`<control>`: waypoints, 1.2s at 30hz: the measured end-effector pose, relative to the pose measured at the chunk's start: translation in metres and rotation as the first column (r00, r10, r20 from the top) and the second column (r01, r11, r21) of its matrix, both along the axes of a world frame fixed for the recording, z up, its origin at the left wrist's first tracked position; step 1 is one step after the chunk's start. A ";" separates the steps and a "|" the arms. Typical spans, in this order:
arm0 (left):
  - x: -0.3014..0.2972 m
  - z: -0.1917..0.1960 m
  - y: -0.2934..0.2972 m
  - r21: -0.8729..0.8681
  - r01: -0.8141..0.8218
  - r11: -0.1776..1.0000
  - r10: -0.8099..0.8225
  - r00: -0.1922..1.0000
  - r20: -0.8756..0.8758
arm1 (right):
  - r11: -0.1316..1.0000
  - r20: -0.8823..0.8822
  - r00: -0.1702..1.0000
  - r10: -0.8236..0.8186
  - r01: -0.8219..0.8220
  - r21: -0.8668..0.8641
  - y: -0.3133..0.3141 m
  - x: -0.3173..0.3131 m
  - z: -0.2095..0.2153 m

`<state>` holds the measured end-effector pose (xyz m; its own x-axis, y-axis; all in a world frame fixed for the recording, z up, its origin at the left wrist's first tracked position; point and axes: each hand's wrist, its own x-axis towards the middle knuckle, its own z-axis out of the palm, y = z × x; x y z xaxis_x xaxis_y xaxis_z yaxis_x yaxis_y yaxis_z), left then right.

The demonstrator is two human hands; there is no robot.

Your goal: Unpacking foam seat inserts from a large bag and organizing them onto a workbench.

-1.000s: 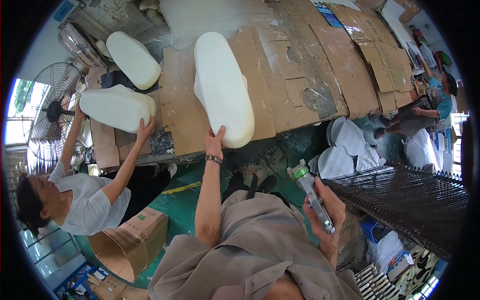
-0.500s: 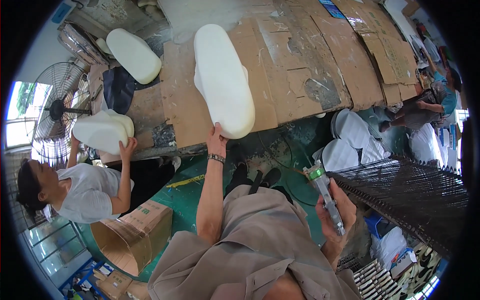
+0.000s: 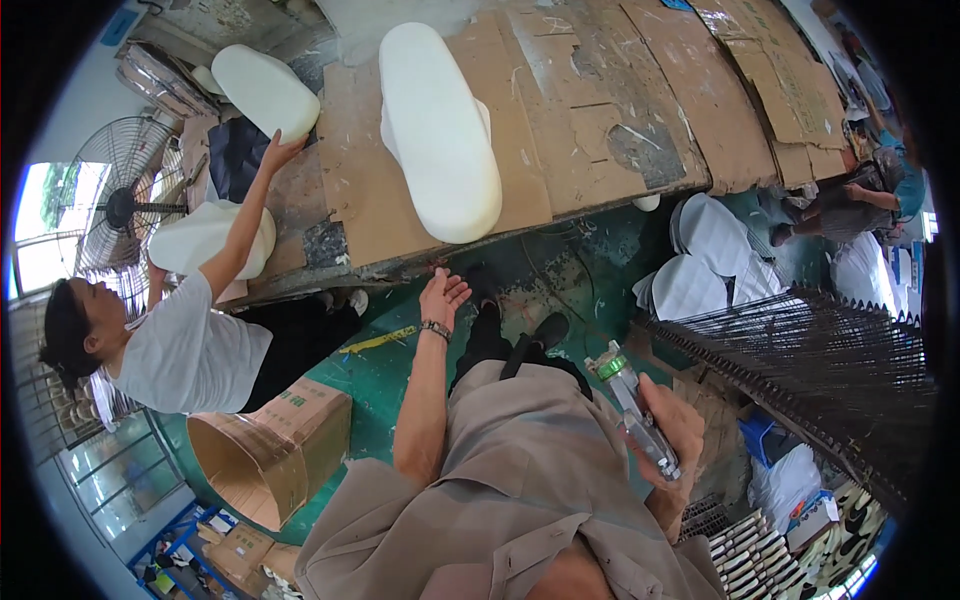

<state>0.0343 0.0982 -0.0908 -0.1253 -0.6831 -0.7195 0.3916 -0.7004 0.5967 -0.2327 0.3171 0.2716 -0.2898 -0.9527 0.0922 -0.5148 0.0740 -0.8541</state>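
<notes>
A long white foam piece lies on the cardboard-covered table, its near end at the table's front edge. My left hand hangs just below that edge, fingers apart, holding nothing, a watch on its wrist. My right hand is lower right, gripping a clear tube with a green cap. At the left a person in a white shirt reaches one hand up to another white foam piece and keeps a third against the body.
A standing fan is at far left. An open cardboard box lies on the green floor. A dark wire rack stands at right, with white oval pieces beside it. Another person sits at far right.
My left hand has come off the long foam piece and dropped below the table edge. The person at left now reaches up to the far foam piece. My right hand has lowered slightly.
</notes>
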 end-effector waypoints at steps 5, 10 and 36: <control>0.009 -0.016 0.022 0.065 0.027 0.998 -0.030 0.998 0.049 | 0.997 -0.029 1.000 -0.012 0.009 -0.079 0.005 0.002 -0.015; 0.018 -0.022 0.035 0.103 0.021 0.994 -0.032 0.994 0.105 | 0.998 -0.025 1.000 0.012 -0.013 -0.055 0.005 0.009 -0.006; 0.117 -0.120 0.076 0.416 0.235 0.878 -0.392 0.852 0.347 | 0.997 -0.002 0.997 -0.081 0.081 -0.015 0.026 0.046 -0.006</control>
<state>0.1518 0.1739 -0.2110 0.0694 -0.3541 -0.9326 -0.1100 -0.9319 0.3457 -0.1866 0.3426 0.2652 -0.3658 -0.9244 0.1076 -0.5103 0.1025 -0.8539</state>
